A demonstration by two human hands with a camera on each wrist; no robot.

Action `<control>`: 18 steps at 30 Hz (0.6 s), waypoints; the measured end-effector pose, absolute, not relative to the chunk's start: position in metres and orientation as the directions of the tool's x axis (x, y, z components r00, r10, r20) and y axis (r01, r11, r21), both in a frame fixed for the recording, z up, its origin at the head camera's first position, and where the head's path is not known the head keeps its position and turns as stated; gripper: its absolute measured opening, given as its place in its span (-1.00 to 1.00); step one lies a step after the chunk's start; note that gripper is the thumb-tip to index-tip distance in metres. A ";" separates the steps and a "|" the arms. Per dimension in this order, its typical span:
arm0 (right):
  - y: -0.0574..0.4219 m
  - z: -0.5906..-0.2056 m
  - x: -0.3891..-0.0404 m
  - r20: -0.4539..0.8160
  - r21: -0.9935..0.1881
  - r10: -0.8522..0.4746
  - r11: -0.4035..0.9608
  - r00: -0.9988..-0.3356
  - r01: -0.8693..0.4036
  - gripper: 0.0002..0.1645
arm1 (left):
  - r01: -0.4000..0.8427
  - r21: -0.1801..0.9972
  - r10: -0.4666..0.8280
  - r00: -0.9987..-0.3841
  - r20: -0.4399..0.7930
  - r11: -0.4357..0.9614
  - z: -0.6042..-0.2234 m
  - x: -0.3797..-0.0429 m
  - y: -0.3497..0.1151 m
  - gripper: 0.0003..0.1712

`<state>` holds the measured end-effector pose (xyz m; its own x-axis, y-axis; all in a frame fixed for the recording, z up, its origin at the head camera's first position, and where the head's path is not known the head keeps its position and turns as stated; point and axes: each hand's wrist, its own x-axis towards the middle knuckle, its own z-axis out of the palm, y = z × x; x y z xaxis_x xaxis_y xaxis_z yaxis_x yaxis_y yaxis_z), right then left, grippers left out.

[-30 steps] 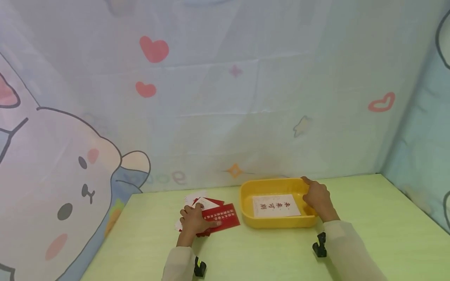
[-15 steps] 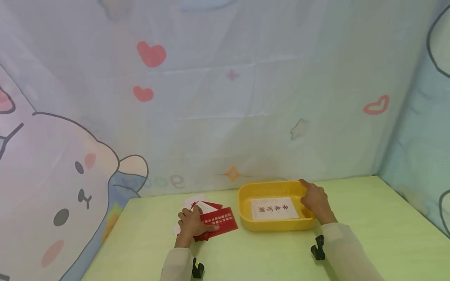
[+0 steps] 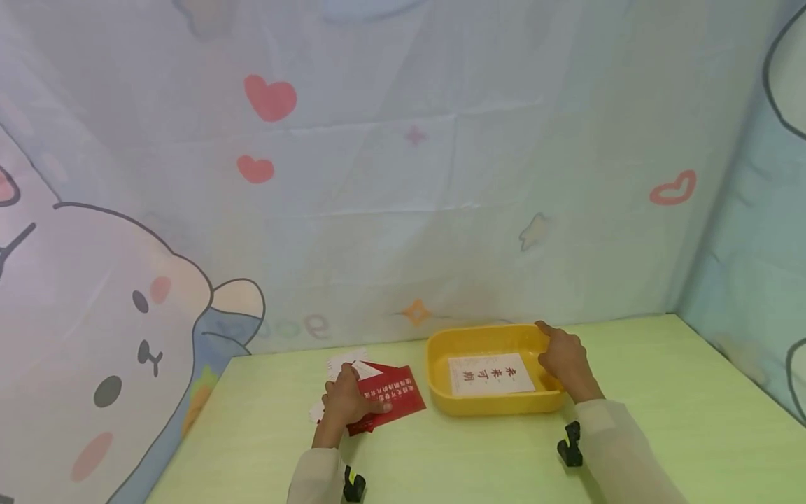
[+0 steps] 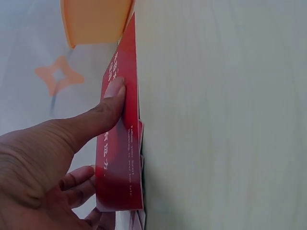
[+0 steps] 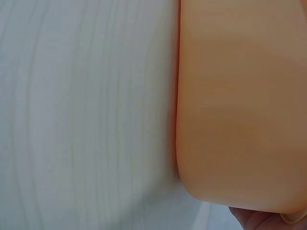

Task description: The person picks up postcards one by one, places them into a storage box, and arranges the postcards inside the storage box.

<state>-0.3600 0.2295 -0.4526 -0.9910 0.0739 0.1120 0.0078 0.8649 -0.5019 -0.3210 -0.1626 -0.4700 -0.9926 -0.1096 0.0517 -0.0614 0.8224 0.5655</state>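
In the head view my left hand (image 3: 345, 402) is at a loose pile of red and white cards, pinching a red card (image 3: 399, 392) with white writing. The left wrist view has the thumb laid along the face of that red card (image 4: 117, 163), the other fingers at its far edge and partly hidden. My right hand (image 3: 569, 358) grips the right end of a yellow tray (image 3: 497, 404). Inside the tray lies a white card (image 3: 491, 383) with red characters. Seen from the right wrist, the tray's wall (image 5: 240, 96) fills much of the view, with fingers (image 5: 259, 218) below its end.
White cards (image 3: 346, 357) stick out behind the red one, under the left hand. The light green table (image 3: 466, 462) carries everything. A printed cloth (image 3: 378, 175) with hearts and a rabbit hangs right behind the table's back edge.
The red card's back edge has come up slightly with my left hand, covering more of the white card behind it. My right hand keeps its grip on the tray. The head view shifted a little.
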 end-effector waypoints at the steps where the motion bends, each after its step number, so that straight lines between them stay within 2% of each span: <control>1: 0.229 -0.452 -0.360 0.116 -0.503 0.070 0.864 -0.991 0.002 -0.21 | -0.054 0.586 -0.109 -0.992 0.059 0.808 -0.470 -0.320 -0.163 -0.06; 5: 0.230 -0.450 -0.359 0.123 -0.503 0.061 0.864 -0.991 -0.009 -0.21 | -0.001 0.613 -0.086 -0.990 0.108 0.790 -0.469 -0.319 -0.164 -0.17; 13: 0.230 -0.449 -0.358 0.096 -0.490 0.064 0.872 -0.993 0.009 -0.21 | 0.135 0.581 -0.007 -0.972 0.235 0.803 -0.470 -0.319 -0.167 -0.37; 18: 0.230 -0.450 -0.359 0.092 -0.488 0.067 0.873 -0.994 0.013 -0.21 | 0.143 0.642 -0.024 -0.969 0.244 0.753 -0.472 -0.319 -0.167 -0.45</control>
